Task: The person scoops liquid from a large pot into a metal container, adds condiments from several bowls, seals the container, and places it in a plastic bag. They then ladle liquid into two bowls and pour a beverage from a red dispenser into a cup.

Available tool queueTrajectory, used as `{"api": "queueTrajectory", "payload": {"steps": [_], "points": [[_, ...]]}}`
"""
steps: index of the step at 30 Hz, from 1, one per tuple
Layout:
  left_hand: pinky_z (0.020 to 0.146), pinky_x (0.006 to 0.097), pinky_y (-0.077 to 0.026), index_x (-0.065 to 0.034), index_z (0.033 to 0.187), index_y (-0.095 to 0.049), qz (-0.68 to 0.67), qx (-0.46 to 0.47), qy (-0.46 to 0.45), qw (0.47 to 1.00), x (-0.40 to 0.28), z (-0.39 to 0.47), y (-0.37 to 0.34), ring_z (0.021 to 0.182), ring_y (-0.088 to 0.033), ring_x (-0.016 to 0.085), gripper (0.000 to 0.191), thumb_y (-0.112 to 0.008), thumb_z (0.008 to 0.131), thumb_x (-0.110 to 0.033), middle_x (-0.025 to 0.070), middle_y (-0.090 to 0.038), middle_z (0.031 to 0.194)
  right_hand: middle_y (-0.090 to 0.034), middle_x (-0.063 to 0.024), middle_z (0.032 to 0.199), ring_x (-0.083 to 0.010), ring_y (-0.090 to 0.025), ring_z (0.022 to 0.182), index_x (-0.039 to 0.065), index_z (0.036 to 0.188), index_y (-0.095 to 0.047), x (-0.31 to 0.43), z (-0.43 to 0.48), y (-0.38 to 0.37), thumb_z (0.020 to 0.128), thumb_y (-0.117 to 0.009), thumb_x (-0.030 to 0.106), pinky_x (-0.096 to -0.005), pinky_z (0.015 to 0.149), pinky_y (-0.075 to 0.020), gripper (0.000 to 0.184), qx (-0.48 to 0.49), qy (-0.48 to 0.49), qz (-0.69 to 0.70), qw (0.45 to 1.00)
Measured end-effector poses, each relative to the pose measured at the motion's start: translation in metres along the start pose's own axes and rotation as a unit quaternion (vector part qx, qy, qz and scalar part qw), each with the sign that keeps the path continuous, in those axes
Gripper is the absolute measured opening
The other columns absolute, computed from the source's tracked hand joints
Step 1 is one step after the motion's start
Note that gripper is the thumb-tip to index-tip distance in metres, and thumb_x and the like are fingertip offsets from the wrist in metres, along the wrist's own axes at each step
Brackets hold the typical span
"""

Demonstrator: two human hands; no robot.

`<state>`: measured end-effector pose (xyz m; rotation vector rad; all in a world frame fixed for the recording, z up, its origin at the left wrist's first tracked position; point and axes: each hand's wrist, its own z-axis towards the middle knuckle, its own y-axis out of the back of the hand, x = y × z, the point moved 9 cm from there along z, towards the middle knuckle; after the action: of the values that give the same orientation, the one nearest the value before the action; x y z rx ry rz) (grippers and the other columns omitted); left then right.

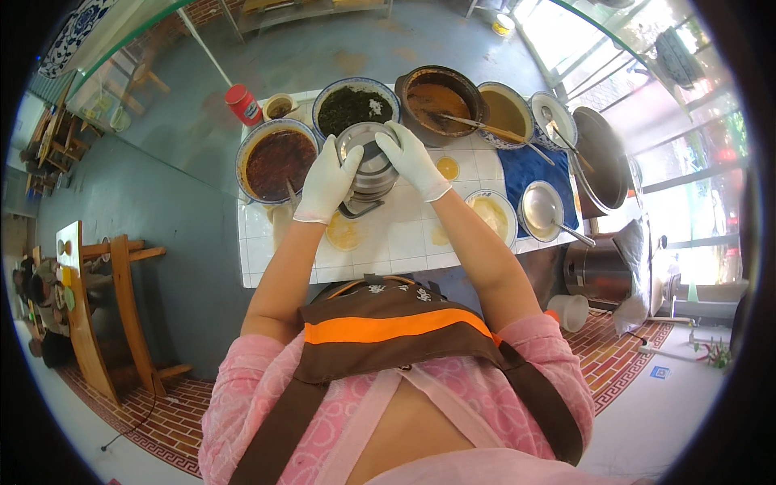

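Note:
Both of my hands wear thin white gloves and are on a round stainless steel canister (374, 180) above the tiled-pattern tabletop (388, 248). My left hand (327, 182) grips its left side, thumb near the rim. My right hand (415, 159) wraps the right side, with fingers over the top edge. A dark piece shows on its top, and a dark handle (362, 210) sticks out low at the front. Just left stands an enamel basin of dark red sauce (276, 159) with a utensil in it. Behind the canister is a basin of chopped dark greens (354, 108).
A brown clay pot (407, 136) has a wooden-handled utensil (485, 126) across it. Further right are a basin of brownish liquid (503, 112), a metal ladle (539, 212) and a large steaming pot (600, 163). A red can (244, 104) stands back left. A glass screen (182, 170) borders the table.

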<state>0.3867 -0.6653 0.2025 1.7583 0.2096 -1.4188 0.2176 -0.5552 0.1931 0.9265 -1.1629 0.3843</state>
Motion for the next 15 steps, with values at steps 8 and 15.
{"api": "queueTrajectory", "payload": {"steps": [8, 15], "points": [[0.098, 0.05, -0.053, 0.0089, 0.147, -0.053, 0.031, 0.018, 0.039, 0.999, 0.019, -0.007, -0.004, 0.113, -0.069, 0.047, 0.076, -0.064, 0.102, -0.051, 0.033, -0.072, 0.119, -0.065, -0.0289, 0.143, -0.0417, -0.061, 0.136, -0.005, 0.146, -0.059, -0.029, 0.0, -0.024, 0.104, -0.066, 0.039, -0.0423, 0.115, -0.0466, 0.061, 0.005, 0.027, -0.012, 1.0], [0.101, 0.0502, -0.053, 0.006, 0.147, -0.054, 0.081, 0.02, 0.041, 0.996, 0.015, -0.013, -0.007, 0.119, -0.068, 0.047, 0.078, -0.062, 0.102, -0.057, 0.033, -0.071, 0.125, -0.064, -0.022, 0.149, -0.0288, -0.059, 0.14, -0.006, 0.151, -0.054, -0.043, -0.006, -0.026, 0.108, -0.063, 0.033, -0.035, 0.117, -0.0434, 0.059, 0.06, -0.013, 0.005, 0.998]]}}
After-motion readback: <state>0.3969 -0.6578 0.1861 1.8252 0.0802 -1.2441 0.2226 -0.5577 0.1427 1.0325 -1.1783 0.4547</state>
